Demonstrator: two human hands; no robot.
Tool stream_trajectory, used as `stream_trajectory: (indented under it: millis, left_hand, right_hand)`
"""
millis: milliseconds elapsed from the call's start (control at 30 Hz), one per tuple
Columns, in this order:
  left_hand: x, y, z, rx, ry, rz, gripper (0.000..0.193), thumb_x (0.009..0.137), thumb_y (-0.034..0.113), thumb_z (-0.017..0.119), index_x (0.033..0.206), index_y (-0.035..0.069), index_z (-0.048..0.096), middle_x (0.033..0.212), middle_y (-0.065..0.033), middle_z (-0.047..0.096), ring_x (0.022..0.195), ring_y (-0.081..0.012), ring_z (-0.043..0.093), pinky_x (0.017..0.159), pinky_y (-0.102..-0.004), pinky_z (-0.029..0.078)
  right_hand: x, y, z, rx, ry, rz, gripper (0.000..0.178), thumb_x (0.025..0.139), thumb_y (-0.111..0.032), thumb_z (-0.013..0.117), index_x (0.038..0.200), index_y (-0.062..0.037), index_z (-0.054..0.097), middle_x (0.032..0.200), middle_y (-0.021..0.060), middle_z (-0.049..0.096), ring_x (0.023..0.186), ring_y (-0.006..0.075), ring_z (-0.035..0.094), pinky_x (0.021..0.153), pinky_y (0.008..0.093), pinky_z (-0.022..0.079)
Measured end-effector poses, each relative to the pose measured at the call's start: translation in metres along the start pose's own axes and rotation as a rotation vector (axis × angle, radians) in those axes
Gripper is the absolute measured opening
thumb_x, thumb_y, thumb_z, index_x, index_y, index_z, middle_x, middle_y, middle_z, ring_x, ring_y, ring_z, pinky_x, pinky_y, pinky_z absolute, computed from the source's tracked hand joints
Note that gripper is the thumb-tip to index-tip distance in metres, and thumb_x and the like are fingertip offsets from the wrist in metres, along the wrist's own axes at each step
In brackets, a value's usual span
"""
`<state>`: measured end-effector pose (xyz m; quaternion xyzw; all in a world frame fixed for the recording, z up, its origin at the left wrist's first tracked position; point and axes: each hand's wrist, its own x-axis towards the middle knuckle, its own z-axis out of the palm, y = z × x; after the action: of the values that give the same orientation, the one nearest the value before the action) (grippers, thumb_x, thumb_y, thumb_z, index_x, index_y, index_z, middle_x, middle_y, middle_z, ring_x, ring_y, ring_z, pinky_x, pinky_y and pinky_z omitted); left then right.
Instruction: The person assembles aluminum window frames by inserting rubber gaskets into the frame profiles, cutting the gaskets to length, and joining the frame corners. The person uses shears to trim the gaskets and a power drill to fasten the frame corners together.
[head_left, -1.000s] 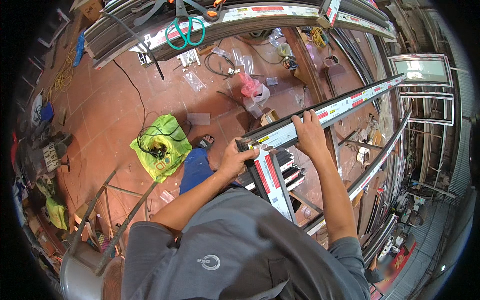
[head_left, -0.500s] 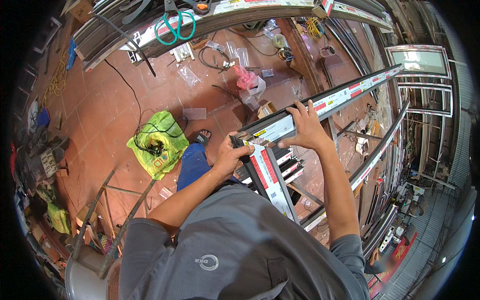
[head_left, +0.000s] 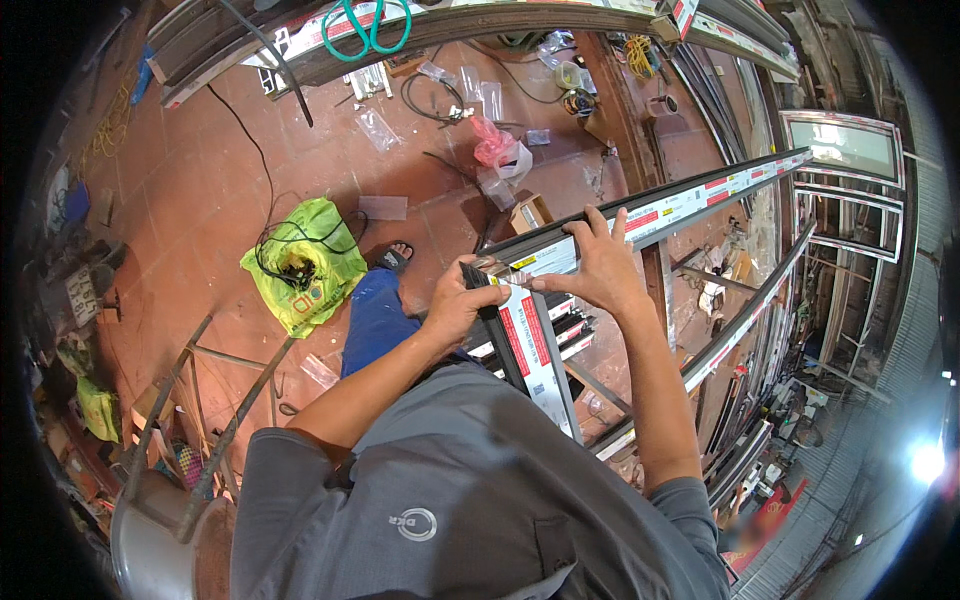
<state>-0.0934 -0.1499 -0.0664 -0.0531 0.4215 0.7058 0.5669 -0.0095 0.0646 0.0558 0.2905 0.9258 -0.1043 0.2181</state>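
Observation:
A long dark aluminium profile with white and red film runs from the middle to the upper right. A shorter profile piece meets it at a corner and slopes down toward my body. My left hand grips the corner where the two pieces join. My right hand lies over the long profile just right of the corner, fingers spread, thumb and forefinger pinching at the film near the joint. Both forearms come up from my grey shirt.
A green plastic bag with cables lies on the red tiled floor at left. A pink bag and small boxes lie farther off. More profiles and window frames stand at right. A metal stand is at lower left.
My right hand has slid a little along the long profile toward the corner and now pinches at the film. My left hand stays on the joint.

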Motion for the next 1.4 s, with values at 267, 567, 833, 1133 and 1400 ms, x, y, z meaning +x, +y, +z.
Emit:
stream_trajectory:
  millis: [267,567,833,1133,1400]
  left_hand:
    - [-0.001,0.013,0.009,0.07,0.022,-0.036,0.043,0.087,0.004,0.082,0.121,0.001,0.056,0.108,-0.0089,0.071,0.096,-0.0166,0.07,0.087,-0.0312,0.058]
    - [0.005,0.001,0.002,0.073,0.021,0.01,0.044,0.085,0.004,0.084,0.12,0.002,0.057,0.106,-0.0079,0.07,0.095,-0.0157,0.069,0.087,-0.0303,0.057]
    - [0.003,0.009,0.006,0.122,0.01,0.021,0.046,0.086,0.011,0.085,0.122,0.002,0.058,0.102,-0.006,0.071,0.086,-0.0124,0.068,0.074,-0.026,0.054]
    - [0.012,0.0,0.0,0.234,-0.02,0.015,0.048,0.089,0.012,0.085,0.122,-0.003,0.054,0.106,-0.0082,0.07,0.091,-0.0126,0.068,0.08,-0.027,0.056]
    - [0.02,-0.013,-0.003,0.141,-0.017,0.067,0.055,0.086,0.018,0.088,0.124,-0.002,0.053,0.104,-0.0083,0.071,0.094,-0.0116,0.067,0.085,-0.0288,0.055]
  right_hand:
    - [0.0,0.004,0.0,0.013,-0.004,-0.016,0.106,0.061,-0.069,0.092,0.143,-0.011,0.061,0.163,0.0277,0.04,0.151,0.0694,0.016,0.106,0.0873,0.032]
    - [0.0,0.015,-0.001,0.003,-0.038,-0.066,0.103,0.065,-0.064,0.092,0.148,-0.0148,0.059,0.164,0.0253,0.04,0.15,0.07,0.018,0.108,0.0833,0.035]
    - [0.002,0.015,0.002,-0.016,-0.046,-0.063,0.101,0.067,-0.065,0.091,0.149,-0.0153,0.058,0.165,0.0254,0.038,0.151,0.069,0.018,0.109,0.0832,0.034]
    - [0.001,0.015,0.003,-0.039,-0.044,-0.059,0.1,0.068,-0.063,0.091,0.149,-0.0155,0.058,0.166,0.0249,0.038,0.152,0.0682,0.017,0.113,0.0795,0.034]
    - [0.003,0.016,0.004,-0.109,-0.027,-0.096,0.097,0.068,-0.062,0.091,0.146,-0.0147,0.06,0.163,0.0244,0.043,0.15,0.0684,0.022,0.115,0.0739,0.037]
